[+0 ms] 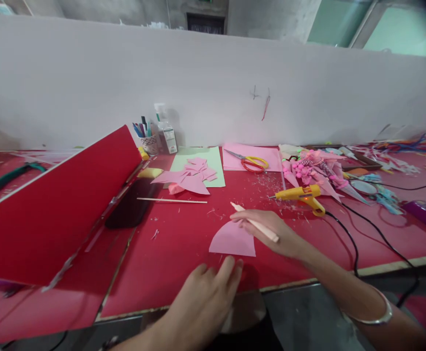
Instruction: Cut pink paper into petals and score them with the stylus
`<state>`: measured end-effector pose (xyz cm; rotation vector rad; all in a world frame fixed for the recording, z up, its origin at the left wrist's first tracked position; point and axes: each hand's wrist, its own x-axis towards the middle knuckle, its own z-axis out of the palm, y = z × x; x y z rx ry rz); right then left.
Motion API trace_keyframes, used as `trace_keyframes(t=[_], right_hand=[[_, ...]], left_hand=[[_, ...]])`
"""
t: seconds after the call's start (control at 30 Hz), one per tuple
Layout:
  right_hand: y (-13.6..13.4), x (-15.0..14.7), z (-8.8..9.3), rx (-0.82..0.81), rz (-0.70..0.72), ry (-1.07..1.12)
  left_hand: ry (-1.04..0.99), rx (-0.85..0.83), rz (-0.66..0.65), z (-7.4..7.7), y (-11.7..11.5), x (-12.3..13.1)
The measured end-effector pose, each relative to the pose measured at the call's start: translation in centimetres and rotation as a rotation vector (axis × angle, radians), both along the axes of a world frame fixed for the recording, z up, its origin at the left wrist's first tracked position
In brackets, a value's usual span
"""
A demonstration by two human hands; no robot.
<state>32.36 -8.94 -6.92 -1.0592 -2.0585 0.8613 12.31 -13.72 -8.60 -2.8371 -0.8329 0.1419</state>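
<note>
Right grip (282, 241) clamped on wooden stick (256, 225), long axis slanting far-left to near-right. Pink paper piece (233, 240) flat on desk (176, 253), touching that hand's left side. Left grip (207, 287) spread apart, empty, just short of paper's near edge.

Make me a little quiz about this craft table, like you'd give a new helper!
1. True or false: the right hand holds a pale stick.
2. The glue gun on the table is: A blue, B yellow, C green.
3. Fill in: the cut paper by the left hand is ____.
Key: 1 true; 2 B; 3 pink.
</note>
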Motion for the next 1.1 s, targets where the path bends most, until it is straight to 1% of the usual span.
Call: trace_keyframes(t=[0.07,0.17,0.23,0.3,0.4,0.5,0.57,0.63,0.7,0.77,0.8,0.87,0.97,1.1], right_hand=[[0.3,0.0,-0.9,0.115,0.082,-0.178],[0.1,0.5,-2.3,0.199,0.133,-0.361],[-0.3,0.8,-3.1,0.241,0.114,-0.429],[-0.5,0.8,-3.4,0.277,0.086,-0.466],[-0.3,0.8,-3.2,0.27,0.041,-0.478],[0.5,0.9,-2.3,0.147,-0.014,-0.374],[1.4,0.8,-1.5,0.042,-0.066,-0.192],[2.6,0.4,-1.1,-0.046,-0.08,0.049],[3.8,-0.5,-1.2,-0.157,-0.047,0.255],[4.8,-1.5,-1.8,-0.329,-0.014,0.377],[5.3,-2.0,-2.2,-0.412,-0.007,0.404],[5.8,-2.9,-3.0,-0.521,0.001,0.413],[5.9,-3.6,-3.8,-0.559,-0.025,0.414],[5.5,-3.9,-3.7,-0.584,-0.012,0.369]], left_hand=[[0.04,0.045,0.014,-0.7,-0.3,0.8],[0.138,0.096,0.116,-1.1,-0.3,1.5],[0.189,0.11,0.169,-0.9,0.1,1.7],[0.212,0.101,0.184,-0.6,0.7,2.0],[0.229,0.072,0.17,-0.2,1.8,2.6],[0.27,0.05,0.144,-0.3,3.0,3.2],[0.278,0.054,0.117,-0.6,3.8,3.3],[0.247,0.078,0.074,-1.0,4.2,3.3],[0.19,0.121,0.014,-1.3,4.2,3.2],[0.132,0.186,-0.016,-1.5,3.7,2.9],[0.105,0.226,-0.009,-1.5,3.3,2.7],[0.074,0.278,0.03,-1.5,2.5,2.4],[0.079,0.266,0.087,-1.3,1.6,2.0],[0.077,0.234,0.147,-0.9,1.1,1.8]])
